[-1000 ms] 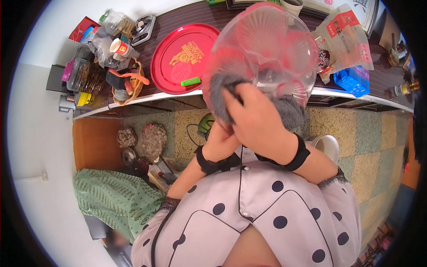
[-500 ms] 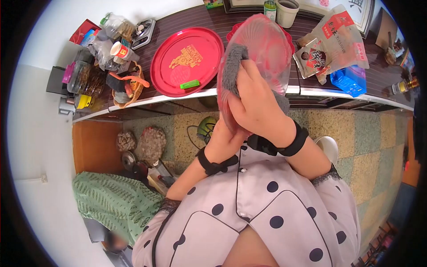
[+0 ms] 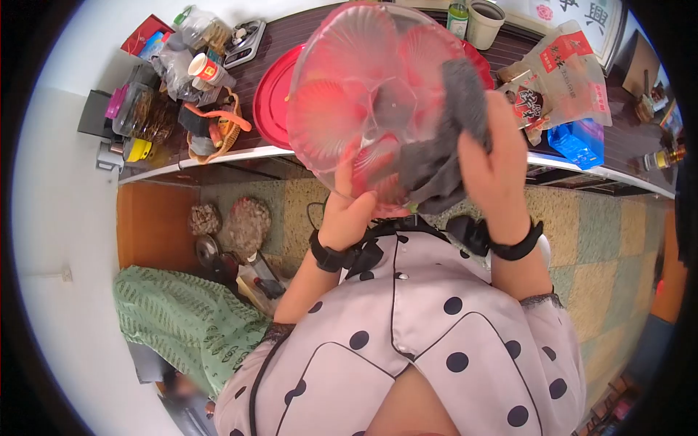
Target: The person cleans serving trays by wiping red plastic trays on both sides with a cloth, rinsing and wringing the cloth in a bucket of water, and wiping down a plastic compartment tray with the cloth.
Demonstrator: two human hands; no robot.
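A clear, round plastic plate point(image 3: 342, 94) with shell-shaped compartments is held up in front of me, its inner face towards me. My left hand point(image 3: 349, 218) grips the lower left rim, with the thumb on the near side and the fingers showing through the plastic. A grey cloth point(image 3: 440, 156) lies against the right part of the plate. My right hand point(image 3: 498, 167) is closed on this cloth at the plate's right edge, slightly blurred. Behind the plate, a red round tray point(image 3: 273, 102) on the counter is mostly hidden.
On the dark counter point(image 3: 291, 33) at the left are a small basket point(image 3: 231, 134), a paper cup point(image 3: 207, 69), jars and a scale point(image 3: 246, 42). At the right stand a white pot point(image 3: 485, 25), food bags point(image 3: 556, 76) and a blue packet point(image 3: 578, 142). Green cloth point(image 3: 185, 323) hangs lower left.
The plate has turned from edge-on to facing me and shifted left, covering more of the red tray. My right hand and the cloth have moved right, apart from my left hand.
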